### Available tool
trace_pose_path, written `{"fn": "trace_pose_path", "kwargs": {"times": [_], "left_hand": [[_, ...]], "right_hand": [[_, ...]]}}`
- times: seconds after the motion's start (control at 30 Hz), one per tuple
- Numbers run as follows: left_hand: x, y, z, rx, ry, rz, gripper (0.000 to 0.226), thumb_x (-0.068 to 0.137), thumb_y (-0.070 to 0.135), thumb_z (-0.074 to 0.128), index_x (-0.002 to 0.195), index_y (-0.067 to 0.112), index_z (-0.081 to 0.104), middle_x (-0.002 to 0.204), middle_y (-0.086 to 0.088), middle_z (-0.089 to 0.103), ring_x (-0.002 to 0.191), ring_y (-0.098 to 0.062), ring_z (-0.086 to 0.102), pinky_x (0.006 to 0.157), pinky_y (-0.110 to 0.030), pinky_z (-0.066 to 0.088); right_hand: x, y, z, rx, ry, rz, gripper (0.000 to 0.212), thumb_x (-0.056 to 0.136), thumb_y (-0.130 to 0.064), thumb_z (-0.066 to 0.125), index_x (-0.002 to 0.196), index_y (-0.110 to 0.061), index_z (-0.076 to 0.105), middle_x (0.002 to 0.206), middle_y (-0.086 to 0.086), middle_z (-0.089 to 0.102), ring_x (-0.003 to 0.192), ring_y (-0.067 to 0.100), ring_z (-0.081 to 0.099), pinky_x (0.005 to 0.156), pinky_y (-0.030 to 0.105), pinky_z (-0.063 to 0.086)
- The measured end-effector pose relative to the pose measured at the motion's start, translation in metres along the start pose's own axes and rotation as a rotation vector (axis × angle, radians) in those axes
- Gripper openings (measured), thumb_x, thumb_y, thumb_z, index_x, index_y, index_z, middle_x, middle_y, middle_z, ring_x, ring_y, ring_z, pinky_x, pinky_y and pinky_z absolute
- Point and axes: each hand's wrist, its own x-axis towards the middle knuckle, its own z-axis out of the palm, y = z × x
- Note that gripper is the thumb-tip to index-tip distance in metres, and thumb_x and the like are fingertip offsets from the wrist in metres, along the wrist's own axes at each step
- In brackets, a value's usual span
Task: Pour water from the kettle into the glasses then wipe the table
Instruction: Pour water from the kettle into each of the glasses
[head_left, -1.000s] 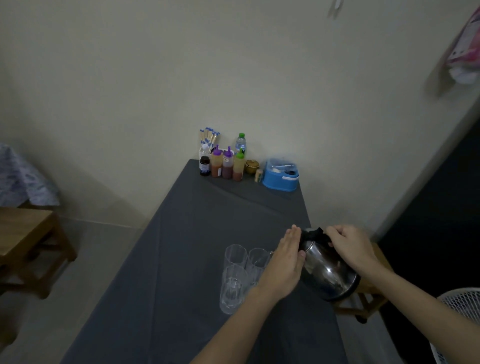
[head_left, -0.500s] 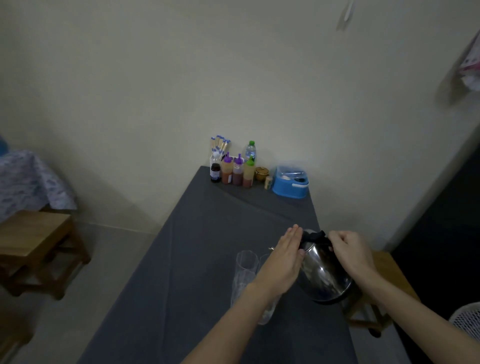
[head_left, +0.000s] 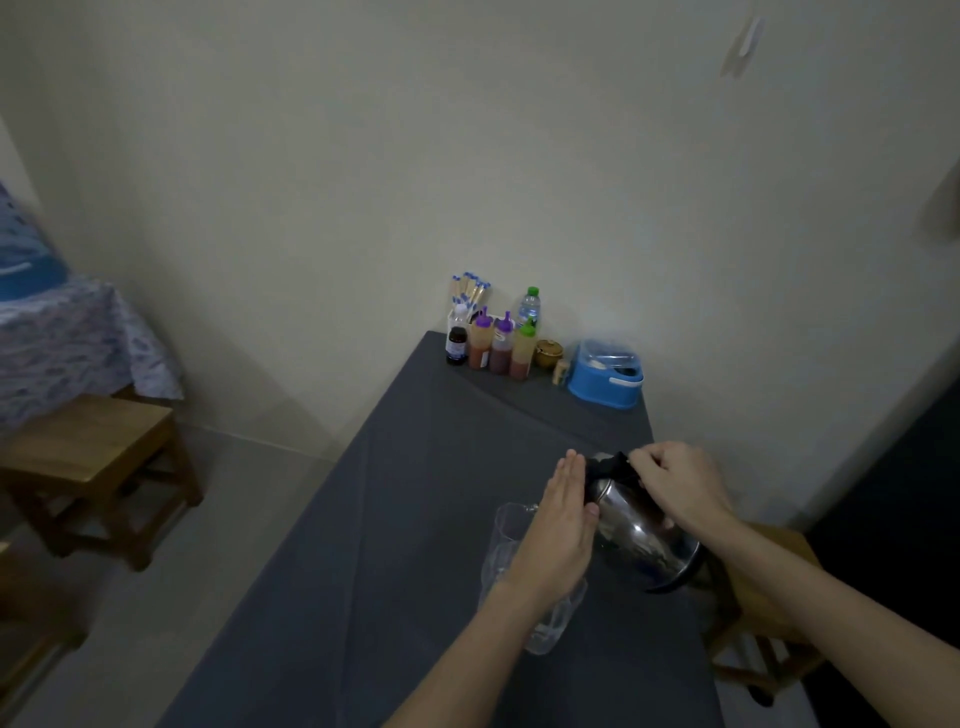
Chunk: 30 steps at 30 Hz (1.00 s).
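The right hand (head_left: 680, 483) is gripping the handle of a steel kettle (head_left: 641, 535), tilting it over glasses (head_left: 506, 535) on the grey surface (head_left: 415, 519); the left hand (head_left: 561, 530), fingers flat together, is pressing its lid.

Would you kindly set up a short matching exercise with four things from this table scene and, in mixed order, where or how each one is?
Things:
1. kettle
2. blue container
3. left hand
4. sauce bottles

Places or states:
A. flat and open against the kettle's side
B. far right corner of the table
C. tilted, held by the right hand
D. in a row by the wall

Pairs: 1-C, 2-B, 3-A, 4-D
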Motion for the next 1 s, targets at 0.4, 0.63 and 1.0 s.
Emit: {"fn": "trace_pose_path", "kwargs": {"times": [0.4,0.63,1.0], "left_hand": [[-0.003,0.0,0.003,-0.103,0.04,-0.042,0.059,0.104,0.026,0.028,0.152,0.014,-0.005,0.161,0.004,-0.008,0.145,-0.005,-0.009,0.116,-0.018,-0.002],[-0.003,0.001,0.002,-0.12,0.034,-0.048,0.061,0.104,0.027,0.028,0.151,0.014,-0.008,0.16,0.003,-0.011,0.145,-0.006,-0.011,0.117,-0.02,-0.002],[-0.005,-0.004,-0.001,-0.141,0.052,-0.071,0.063,0.104,0.027,0.028,0.15,0.017,-0.014,0.159,0.005,-0.016,0.144,-0.006,-0.015,0.12,-0.026,-0.001]], "right_hand": [[0.012,-0.012,-0.003,-0.147,-0.027,-0.104,0.039,0.09,-0.027,0.054,0.056,-0.013,0.065,0.05,0.001,0.059,0.049,0.01,0.054,0.045,0.021,0.029],[0.017,-0.017,-0.004,-0.209,-0.02,-0.167,0.035,0.091,-0.03,0.053,0.063,-0.016,0.069,0.056,-0.002,0.064,0.052,0.007,0.056,0.047,0.021,0.032],[0.03,-0.023,0.005,-0.311,-0.029,-0.235,0.038,0.087,-0.035,0.052,0.059,-0.013,0.067,0.053,-0.002,0.062,0.052,0.012,0.058,0.057,0.036,0.053]]}}
